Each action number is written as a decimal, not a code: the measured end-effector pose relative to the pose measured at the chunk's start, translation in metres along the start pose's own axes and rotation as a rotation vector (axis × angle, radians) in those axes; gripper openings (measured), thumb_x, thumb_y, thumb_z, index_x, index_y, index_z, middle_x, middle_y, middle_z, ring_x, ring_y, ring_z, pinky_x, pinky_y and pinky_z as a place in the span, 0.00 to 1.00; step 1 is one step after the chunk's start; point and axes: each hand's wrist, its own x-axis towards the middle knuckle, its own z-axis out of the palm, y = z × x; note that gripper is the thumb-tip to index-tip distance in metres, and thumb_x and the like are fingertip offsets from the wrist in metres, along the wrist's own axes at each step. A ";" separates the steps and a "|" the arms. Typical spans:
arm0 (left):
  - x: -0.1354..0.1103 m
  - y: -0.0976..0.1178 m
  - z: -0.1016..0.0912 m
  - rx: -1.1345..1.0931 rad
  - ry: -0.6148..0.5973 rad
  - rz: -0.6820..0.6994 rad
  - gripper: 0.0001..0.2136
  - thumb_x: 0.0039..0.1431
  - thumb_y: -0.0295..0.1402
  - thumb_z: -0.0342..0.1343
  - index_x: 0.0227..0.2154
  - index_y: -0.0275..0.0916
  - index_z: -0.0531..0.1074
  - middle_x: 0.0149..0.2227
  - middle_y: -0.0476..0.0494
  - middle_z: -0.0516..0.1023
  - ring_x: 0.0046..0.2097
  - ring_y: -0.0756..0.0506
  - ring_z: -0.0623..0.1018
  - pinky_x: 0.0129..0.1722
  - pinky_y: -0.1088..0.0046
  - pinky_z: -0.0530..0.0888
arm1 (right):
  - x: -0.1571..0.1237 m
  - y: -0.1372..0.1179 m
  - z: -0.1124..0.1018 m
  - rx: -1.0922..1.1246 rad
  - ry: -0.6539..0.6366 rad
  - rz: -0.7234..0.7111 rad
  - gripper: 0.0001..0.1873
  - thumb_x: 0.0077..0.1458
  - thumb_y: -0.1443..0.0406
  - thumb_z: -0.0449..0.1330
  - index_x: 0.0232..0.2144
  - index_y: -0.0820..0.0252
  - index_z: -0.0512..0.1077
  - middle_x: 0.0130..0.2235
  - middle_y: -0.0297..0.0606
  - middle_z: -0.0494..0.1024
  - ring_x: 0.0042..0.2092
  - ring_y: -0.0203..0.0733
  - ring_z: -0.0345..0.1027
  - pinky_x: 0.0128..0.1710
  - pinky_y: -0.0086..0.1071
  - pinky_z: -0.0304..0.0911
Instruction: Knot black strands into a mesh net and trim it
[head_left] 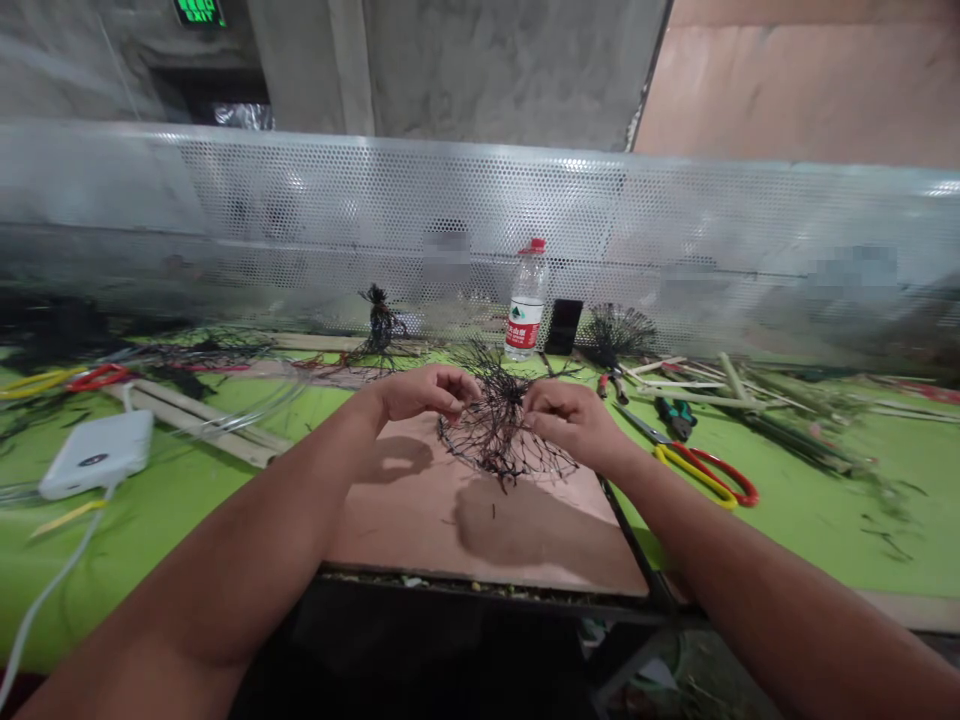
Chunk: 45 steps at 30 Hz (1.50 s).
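Observation:
A dark net of thin knotted strands (pixel 499 440) stands like a dome on the brown board (pixel 480 545). Its base is a round hoop, and loose strand ends fan out above its gathered neck. My left hand (pixel 431 392) is beside the neck on the left, thumb and fingers curled into a pinch; anything thin between them is too small to make out. From the right, my right hand (pixel 566 415) grips the net with thumb and fingertips at the neck.
Right of the board lie scissors with red and yellow handles (pixel 705 475), green-handled pliers (pixel 676 418) and plant stalks (pixel 795 430). Behind the net stand a water bottle (pixel 525 310) and a black phone-like slab (pixel 564 326). A white corded device (pixel 97 455) lies left, near bamboo strips (pixel 202 425).

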 end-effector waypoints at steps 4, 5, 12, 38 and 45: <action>0.001 -0.006 -0.006 -0.001 -0.007 0.011 0.15 0.44 0.22 0.59 0.38 0.36 0.72 0.33 0.46 0.72 0.30 0.52 0.72 0.31 0.74 0.72 | -0.002 0.009 0.005 0.619 -0.029 0.421 0.11 0.45 0.68 0.57 0.16 0.60 0.60 0.17 0.28 0.62 0.17 0.30 0.53 0.16 0.26 0.47; 0.001 -0.006 -0.007 0.004 -0.012 0.006 0.15 0.44 0.22 0.59 0.38 0.36 0.72 0.33 0.46 0.72 0.30 0.52 0.72 0.31 0.74 0.72 | -0.001 0.011 0.006 0.749 -0.035 0.467 0.12 0.45 0.68 0.58 0.17 0.59 0.59 0.17 0.28 0.62 0.17 0.29 0.52 0.15 0.25 0.45; 0.001 -0.002 -0.004 -0.008 -0.008 -0.007 0.16 0.43 0.22 0.60 0.38 0.36 0.73 0.31 0.48 0.72 0.29 0.53 0.71 0.31 0.73 0.71 | -0.003 0.022 0.004 1.041 -0.161 0.401 0.14 0.50 0.59 0.57 0.36 0.62 0.71 0.33 0.40 0.78 0.22 0.32 0.64 0.21 0.27 0.61; 0.003 -0.005 -0.003 0.008 -0.013 0.029 0.16 0.44 0.24 0.61 0.39 0.38 0.73 0.33 0.47 0.70 0.31 0.52 0.71 0.31 0.73 0.71 | -0.001 0.003 0.001 -0.914 0.004 0.235 0.29 0.57 0.58 0.52 0.61 0.46 0.56 0.25 0.38 0.76 0.23 0.40 0.66 0.26 0.31 0.56; 0.004 -0.005 -0.001 0.012 -0.020 0.052 0.15 0.44 0.26 0.61 0.38 0.36 0.73 0.33 0.46 0.71 0.31 0.52 0.71 0.31 0.73 0.72 | -0.001 -0.004 0.004 -0.917 -0.112 0.363 0.25 0.51 0.47 0.54 0.42 0.56 0.76 0.26 0.44 0.76 0.28 0.45 0.69 0.26 0.32 0.57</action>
